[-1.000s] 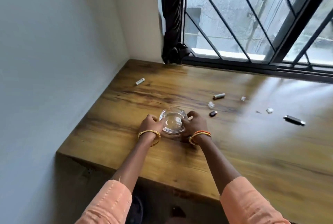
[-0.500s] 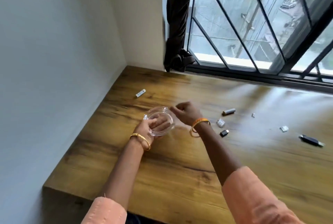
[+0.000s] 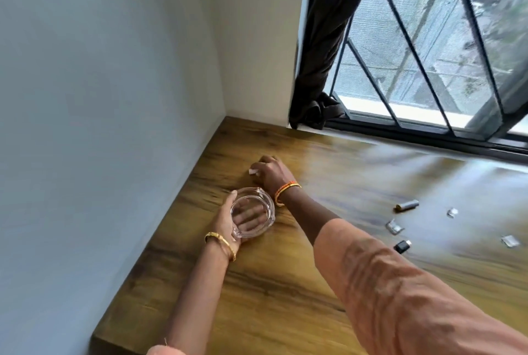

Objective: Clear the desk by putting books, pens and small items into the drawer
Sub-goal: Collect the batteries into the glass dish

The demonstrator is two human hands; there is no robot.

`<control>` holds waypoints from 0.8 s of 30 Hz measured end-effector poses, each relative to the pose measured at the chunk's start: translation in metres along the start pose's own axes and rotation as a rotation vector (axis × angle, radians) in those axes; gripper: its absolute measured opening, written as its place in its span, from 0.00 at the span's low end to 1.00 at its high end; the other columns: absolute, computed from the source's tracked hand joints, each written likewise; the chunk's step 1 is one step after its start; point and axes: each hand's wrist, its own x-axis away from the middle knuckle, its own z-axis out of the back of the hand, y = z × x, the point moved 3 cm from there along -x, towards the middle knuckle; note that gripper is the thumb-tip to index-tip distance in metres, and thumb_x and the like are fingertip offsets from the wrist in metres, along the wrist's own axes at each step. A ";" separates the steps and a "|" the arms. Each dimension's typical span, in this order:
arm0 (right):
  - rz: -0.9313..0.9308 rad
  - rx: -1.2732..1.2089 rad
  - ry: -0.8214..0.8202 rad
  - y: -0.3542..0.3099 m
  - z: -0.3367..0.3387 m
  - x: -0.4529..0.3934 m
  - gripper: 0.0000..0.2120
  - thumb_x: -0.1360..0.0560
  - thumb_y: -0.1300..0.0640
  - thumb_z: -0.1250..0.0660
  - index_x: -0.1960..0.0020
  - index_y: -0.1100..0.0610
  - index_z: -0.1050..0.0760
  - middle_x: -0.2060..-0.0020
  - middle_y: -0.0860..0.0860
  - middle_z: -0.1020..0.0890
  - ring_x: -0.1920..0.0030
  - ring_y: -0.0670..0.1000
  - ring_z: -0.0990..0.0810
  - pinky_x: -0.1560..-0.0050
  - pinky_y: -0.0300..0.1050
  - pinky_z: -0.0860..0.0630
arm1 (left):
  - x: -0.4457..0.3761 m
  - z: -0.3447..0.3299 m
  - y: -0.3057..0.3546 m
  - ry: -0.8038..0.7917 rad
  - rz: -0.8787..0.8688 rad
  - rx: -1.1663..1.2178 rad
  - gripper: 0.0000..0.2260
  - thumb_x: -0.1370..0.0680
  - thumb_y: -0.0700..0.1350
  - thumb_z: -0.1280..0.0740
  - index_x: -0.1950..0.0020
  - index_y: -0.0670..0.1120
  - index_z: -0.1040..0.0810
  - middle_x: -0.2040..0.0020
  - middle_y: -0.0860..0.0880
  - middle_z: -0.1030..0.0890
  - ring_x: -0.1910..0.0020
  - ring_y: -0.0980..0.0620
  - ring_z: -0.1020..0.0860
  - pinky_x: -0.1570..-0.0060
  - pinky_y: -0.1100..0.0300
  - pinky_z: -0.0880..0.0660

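Early going: your left hand (image 3: 228,219) cradles the glass bowl (image 3: 253,216) near the desk's (image 3: 271,283) left edge, your right hand (image 3: 270,173) pinches a small white item (image 3: 253,171) farther back, and five bits (image 3: 407,205) remain scattered right, no drawer in view.

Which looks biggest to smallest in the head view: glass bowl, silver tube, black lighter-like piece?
1. glass bowl, clearly largest, held in the left hand.
2. silver tube and black piece: look alike in size, so unranked.
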 end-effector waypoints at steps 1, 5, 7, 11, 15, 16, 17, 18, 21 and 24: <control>-0.025 -0.020 0.006 0.001 -0.001 0.000 0.15 0.25 0.58 0.34 0.39 0.57 0.23 0.42 0.57 0.24 0.40 0.59 0.29 0.40 0.49 0.30 | -0.001 -0.001 -0.001 -0.003 0.004 -0.018 0.17 0.23 0.57 0.38 0.48 0.43 0.26 0.59 0.36 0.16 0.64 0.39 0.17 0.57 0.43 0.21; -0.258 -0.279 0.086 0.005 0.013 0.013 0.13 0.25 0.64 0.38 0.41 0.62 0.23 0.45 0.60 0.21 0.45 0.59 0.24 0.45 0.47 0.29 | -0.006 -0.004 -0.004 0.018 0.016 -0.103 0.20 0.23 0.60 0.39 0.47 0.44 0.26 0.61 0.36 0.17 0.68 0.40 0.17 0.60 0.45 0.21; -0.314 -0.417 0.161 0.004 0.034 0.032 0.10 0.26 0.63 0.33 0.45 0.62 0.20 0.50 0.59 0.17 0.54 0.52 0.22 0.53 0.43 0.28 | -0.010 -0.006 -0.005 0.039 0.034 -0.116 0.20 0.24 0.60 0.38 0.50 0.43 0.26 0.65 0.38 0.17 0.70 0.41 0.18 0.59 0.47 0.21; -0.165 -0.359 0.151 -0.020 0.061 0.089 0.08 0.29 0.61 0.29 0.50 0.60 0.17 0.56 0.54 0.16 0.58 0.50 0.21 0.54 0.43 0.24 | -0.011 -0.021 -0.014 0.045 0.057 -0.141 0.21 0.24 0.60 0.38 0.55 0.41 0.24 0.70 0.39 0.18 0.74 0.43 0.19 0.63 0.50 0.20; -0.208 -0.089 0.037 -0.022 0.048 0.119 0.11 0.28 0.58 0.33 0.47 0.53 0.18 0.52 0.54 0.16 0.47 0.56 0.23 0.47 0.47 0.27 | -0.005 -0.046 -0.034 0.011 0.084 -0.208 0.21 0.24 0.58 0.37 0.61 0.40 0.21 0.70 0.41 0.18 0.68 0.42 0.19 0.59 0.47 0.20; -0.244 -0.056 0.027 -0.019 0.047 0.125 0.12 0.28 0.59 0.33 0.46 0.52 0.19 0.50 0.53 0.17 0.45 0.56 0.25 0.46 0.48 0.29 | -0.004 -0.051 -0.040 0.011 0.094 -0.221 0.21 0.24 0.58 0.36 0.61 0.39 0.21 0.68 0.40 0.18 0.66 0.42 0.20 0.56 0.46 0.20; -0.277 -0.036 0.030 -0.015 0.046 0.132 0.12 0.28 0.59 0.34 0.46 0.52 0.19 0.49 0.53 0.18 0.44 0.56 0.26 0.45 0.48 0.30 | -0.002 -0.056 -0.045 0.013 0.101 -0.236 0.22 0.25 0.59 0.36 0.60 0.39 0.21 0.66 0.39 0.18 0.63 0.41 0.20 0.56 0.46 0.21; -0.305 -0.021 0.043 -0.012 0.046 0.138 0.12 0.28 0.59 0.34 0.45 0.53 0.20 0.48 0.53 0.18 0.43 0.56 0.27 0.44 0.48 0.31 | 0.000 -0.060 -0.049 0.012 0.103 -0.255 0.23 0.25 0.60 0.36 0.57 0.38 0.21 0.62 0.38 0.18 0.61 0.40 0.19 0.56 0.47 0.20; -0.342 -0.003 0.066 -0.004 0.049 0.157 0.13 0.26 0.57 0.35 0.42 0.53 0.20 0.46 0.53 0.19 0.42 0.56 0.27 0.43 0.48 0.32 | 0.002 -0.068 -0.061 0.016 0.107 -0.339 0.29 0.32 0.65 0.33 0.50 0.39 0.20 0.52 0.38 0.18 0.52 0.39 0.18 0.51 0.44 0.21; -0.383 -0.107 0.088 0.007 0.062 0.169 0.11 0.26 0.54 0.33 0.45 0.55 0.19 0.49 0.55 0.18 0.46 0.56 0.23 0.45 0.48 0.28 | 0.002 -0.077 -0.070 0.027 0.089 -0.387 0.27 0.32 0.64 0.31 0.52 0.40 0.20 0.52 0.37 0.17 0.53 0.38 0.18 0.49 0.39 0.22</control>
